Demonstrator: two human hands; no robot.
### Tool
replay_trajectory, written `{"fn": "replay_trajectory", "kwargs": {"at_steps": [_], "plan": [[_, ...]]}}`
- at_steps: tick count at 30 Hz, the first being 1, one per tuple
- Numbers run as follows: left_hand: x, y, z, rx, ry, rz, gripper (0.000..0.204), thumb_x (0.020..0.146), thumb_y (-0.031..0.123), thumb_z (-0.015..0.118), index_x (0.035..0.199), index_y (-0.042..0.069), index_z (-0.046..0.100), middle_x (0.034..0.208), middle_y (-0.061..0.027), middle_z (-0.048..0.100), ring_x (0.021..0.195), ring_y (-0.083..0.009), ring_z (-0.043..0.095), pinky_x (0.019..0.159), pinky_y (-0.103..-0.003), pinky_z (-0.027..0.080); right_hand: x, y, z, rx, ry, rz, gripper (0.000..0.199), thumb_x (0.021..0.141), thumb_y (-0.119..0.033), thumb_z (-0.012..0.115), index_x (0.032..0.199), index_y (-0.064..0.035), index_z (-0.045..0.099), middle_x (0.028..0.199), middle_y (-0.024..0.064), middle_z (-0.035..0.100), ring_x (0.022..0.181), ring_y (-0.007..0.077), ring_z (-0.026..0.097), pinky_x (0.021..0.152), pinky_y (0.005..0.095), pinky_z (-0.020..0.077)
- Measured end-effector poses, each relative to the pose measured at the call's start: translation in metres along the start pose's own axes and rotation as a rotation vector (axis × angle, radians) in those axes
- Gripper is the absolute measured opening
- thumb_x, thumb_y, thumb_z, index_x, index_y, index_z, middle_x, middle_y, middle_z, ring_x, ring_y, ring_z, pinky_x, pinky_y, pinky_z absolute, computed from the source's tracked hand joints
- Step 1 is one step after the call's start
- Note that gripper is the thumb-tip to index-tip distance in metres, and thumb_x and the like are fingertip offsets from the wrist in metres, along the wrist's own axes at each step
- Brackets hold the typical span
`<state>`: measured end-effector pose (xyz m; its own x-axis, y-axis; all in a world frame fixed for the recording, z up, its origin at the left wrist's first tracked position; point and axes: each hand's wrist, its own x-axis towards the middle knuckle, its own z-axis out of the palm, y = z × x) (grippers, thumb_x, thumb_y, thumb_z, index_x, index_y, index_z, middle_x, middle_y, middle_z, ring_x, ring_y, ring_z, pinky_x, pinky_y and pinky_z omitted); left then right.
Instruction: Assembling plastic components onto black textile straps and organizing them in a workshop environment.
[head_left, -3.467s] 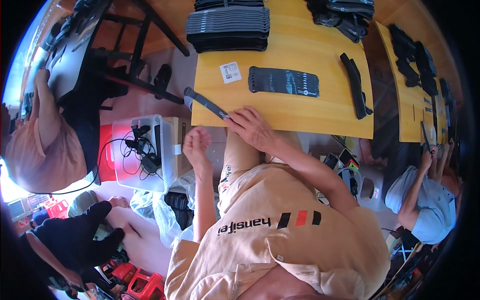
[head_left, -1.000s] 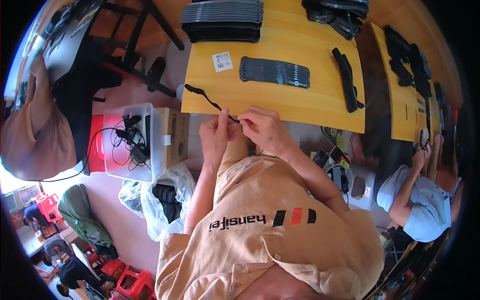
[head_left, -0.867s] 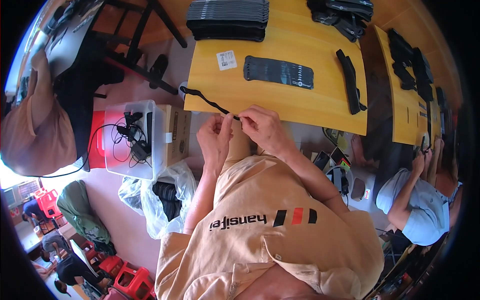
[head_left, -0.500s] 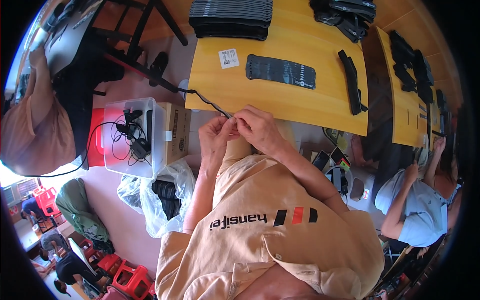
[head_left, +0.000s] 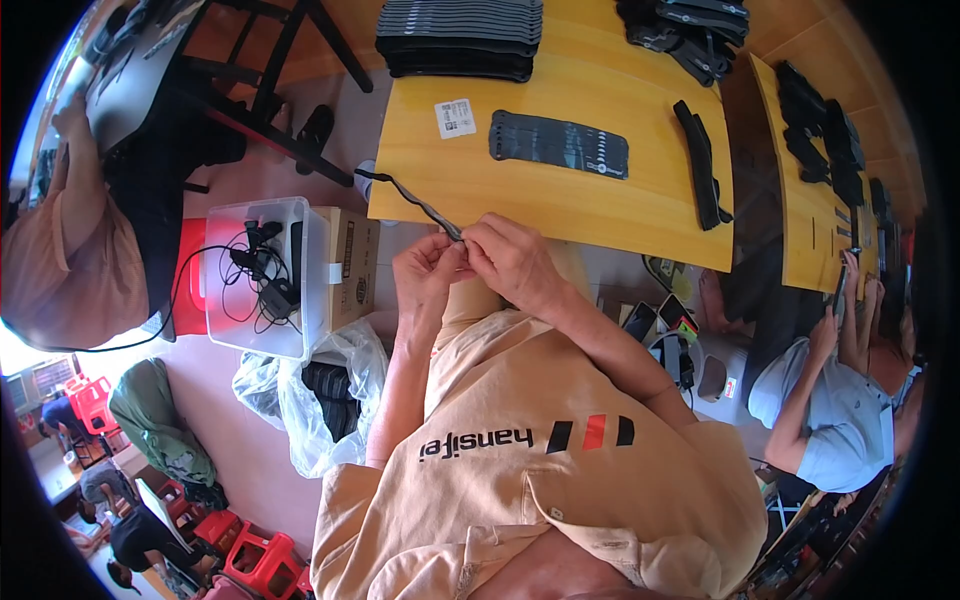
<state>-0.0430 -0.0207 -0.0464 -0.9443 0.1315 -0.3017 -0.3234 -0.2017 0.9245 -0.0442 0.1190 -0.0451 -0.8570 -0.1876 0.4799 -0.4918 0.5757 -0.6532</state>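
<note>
Between the fingertips of both my hands is one end of a thin black strap (head_left: 412, 199), seen nearly edge-on. Its free part reaches up and left past the near edge of the table. My left hand (head_left: 426, 269) pinches it from the left. From the right, my right hand (head_left: 511, 262) closes on the same end, fingers bent over it. What the fingertips do to the end is hidden. Beyond my hands, a flat dark rectangular piece (head_left: 560, 145) with pale print lies on the yellow table (head_left: 430, 190).
A stack of black-and-grey pieces (head_left: 458, 40), a white label (head_left: 455, 118) and a folded black strap (head_left: 700, 165) are on the table. A clear bin (head_left: 225, 320) of cables, a cardboard box (head_left: 350, 262) and a plastic bag (head_left: 290, 400) stand left. A co-worker (head_left: 835, 415) sits right.
My hands keep their pinch on the strap and have shifted very slightly left. At the right, the co-workers' hands have moved up, with a thin dark thing now showing there.
</note>
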Motion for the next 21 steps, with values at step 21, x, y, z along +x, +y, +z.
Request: {"fn": "replay_trajectory", "kwargs": {"at_steps": [21], "plan": [[-0.003,-0.009,0.002,0.036,0.13,-0.022,0.018,0.083,0.004,0.043,0.082,-0.004,0.058,0.072,-0.0081,0.06,0.063,-0.0142,0.06,0.061,-0.026,0.053,0.001,0.003,0.008,-0.113,-0.078,-0.102,0.014,0.068,-0.005,0.062,0.071,-0.0043,0.049,0.07,0.0091,0.048,0.069,0.0252,0.056,0.057,0.0354,0.0474]]}}
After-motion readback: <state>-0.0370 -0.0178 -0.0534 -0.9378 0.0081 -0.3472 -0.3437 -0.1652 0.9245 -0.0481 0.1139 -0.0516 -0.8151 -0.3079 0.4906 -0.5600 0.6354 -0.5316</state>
